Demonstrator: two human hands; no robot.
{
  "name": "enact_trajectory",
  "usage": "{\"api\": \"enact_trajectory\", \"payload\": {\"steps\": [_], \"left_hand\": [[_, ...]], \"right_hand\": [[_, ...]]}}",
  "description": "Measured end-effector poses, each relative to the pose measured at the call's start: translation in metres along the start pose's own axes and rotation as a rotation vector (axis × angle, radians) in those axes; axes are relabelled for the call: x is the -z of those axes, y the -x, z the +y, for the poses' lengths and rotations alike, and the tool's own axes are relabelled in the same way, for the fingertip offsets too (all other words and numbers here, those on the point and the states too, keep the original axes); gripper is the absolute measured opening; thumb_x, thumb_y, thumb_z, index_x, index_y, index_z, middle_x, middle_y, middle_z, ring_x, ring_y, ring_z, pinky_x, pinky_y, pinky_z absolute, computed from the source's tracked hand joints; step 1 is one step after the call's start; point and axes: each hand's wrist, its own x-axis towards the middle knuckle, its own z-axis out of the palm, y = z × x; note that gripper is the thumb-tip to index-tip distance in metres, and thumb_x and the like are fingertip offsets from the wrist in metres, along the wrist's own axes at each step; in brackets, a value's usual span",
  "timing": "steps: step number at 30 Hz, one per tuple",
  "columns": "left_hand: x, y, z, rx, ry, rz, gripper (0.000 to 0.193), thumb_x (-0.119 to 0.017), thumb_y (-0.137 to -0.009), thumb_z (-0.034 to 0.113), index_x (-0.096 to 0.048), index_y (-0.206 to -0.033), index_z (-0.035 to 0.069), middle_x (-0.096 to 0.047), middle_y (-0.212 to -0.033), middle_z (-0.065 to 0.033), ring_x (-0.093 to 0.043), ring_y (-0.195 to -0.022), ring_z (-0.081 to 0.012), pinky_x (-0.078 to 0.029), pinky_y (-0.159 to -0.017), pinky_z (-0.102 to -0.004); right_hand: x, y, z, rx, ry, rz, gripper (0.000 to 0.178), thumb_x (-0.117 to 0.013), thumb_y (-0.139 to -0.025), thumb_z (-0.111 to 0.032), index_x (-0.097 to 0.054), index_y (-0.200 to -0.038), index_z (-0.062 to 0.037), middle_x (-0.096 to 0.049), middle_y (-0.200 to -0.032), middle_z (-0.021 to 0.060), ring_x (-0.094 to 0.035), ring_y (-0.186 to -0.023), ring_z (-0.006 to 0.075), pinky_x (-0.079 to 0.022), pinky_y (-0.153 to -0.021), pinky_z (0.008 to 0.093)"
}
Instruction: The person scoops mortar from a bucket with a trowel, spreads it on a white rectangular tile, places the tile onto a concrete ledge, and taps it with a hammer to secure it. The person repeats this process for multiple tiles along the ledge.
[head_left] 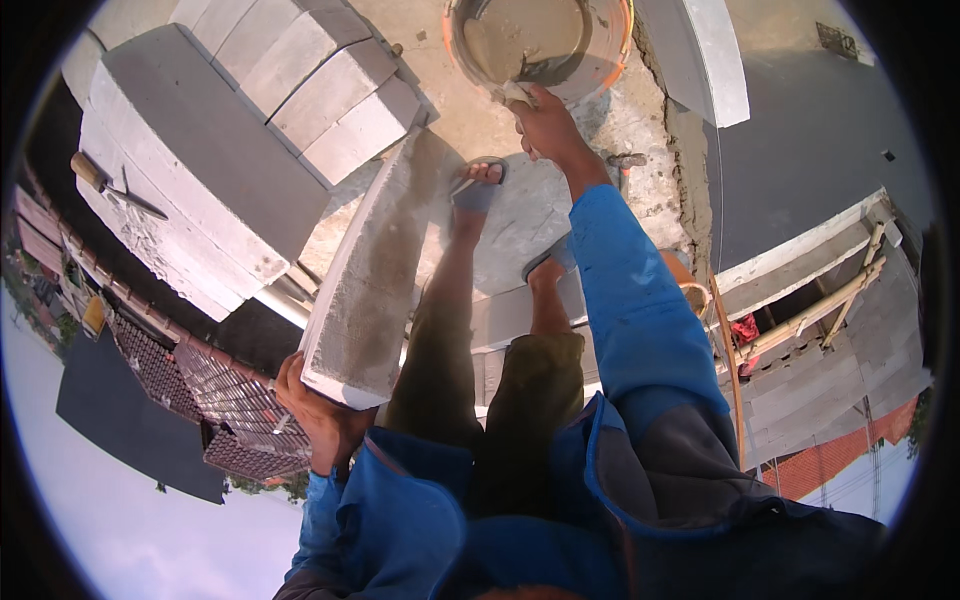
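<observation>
Open floor (424, 62) between long block (368, 270) and bucket (608, 45). My left hand (325, 420) curls round block's near end; right hand (550, 128) closed on mortar-smeared tool (516, 94). Block's top dark-stained, edges pale.

Dressed in a blue-and-dark-grey long-sleeved jacket (645, 320) with bright blue edging, dark olive trousers (540, 385), open-toed grey sandals (474, 194).

From the feet (483, 172), the bucket (605, 70) stands at twelve o'clock, mortar (525, 35) in it, a tool (516, 95) in the right hand (550, 125) at its six-o'clock edge. The slab (370, 280) lies at eight, the left hand (325, 415) at its near end. Stacked blocks (305, 60) sit at ten, the trowel (140, 203) atop blocks at nine.
</observation>
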Motion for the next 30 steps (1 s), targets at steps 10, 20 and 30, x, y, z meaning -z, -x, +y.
{"api": "enact_trajectory", "payload": {"steps": [10,20,30], "left_hand": [[-0.007,0.053,-0.078,0.189,0.313,-0.11,0.128,-0.095,-0.069,0.035,-0.015,-0.165,0.007,-0.041,-0.149,-0.0217,-0.053,-0.135,-0.0376,-0.049,-0.109,-0.0554],[0.001,0.061,-0.108,0.402,0.512,-0.127,0.131,-0.092,-0.057,0.012,-0.015,-0.163,0.008,-0.046,-0.149,-0.0188,-0.055,-0.137,-0.0341,-0.049,-0.112,-0.0493],[0.011,0.008,-0.063,0.192,0.197,-0.066,0.123,-0.1,-0.057,0.018,-0.029,-0.157,0.001,-0.047,-0.139,-0.0218,-0.054,-0.131,-0.0412,-0.046,-0.113,-0.0525]], "right_hand": [[0.043,0.023,0.058,0.068,-0.388,-0.311,0.055,-0.063,-0.112,-0.033,-0.044,-0.159,-0.0124,-0.068,-0.092,0.0078,-0.064,-0.067,0.015,-0.053,-0.059,0.032],[-0.004,0.052,0.112,0.212,-0.475,-0.582,0.06,-0.069,-0.108,-0.015,-0.039,-0.159,-0.007,-0.067,-0.129,0.012,-0.067,-0.108,0.021,-0.054,-0.097,0.0382],[-0.184,0.195,0.119,0.766,-0.07,-0.227,0.045,-0.08,-0.097,-0.012,-0.057,-0.136,-0.0049,-0.066,-0.127,0.0134,-0.066,-0.114,0.0287,-0.053,-0.099,0.0387]]}}
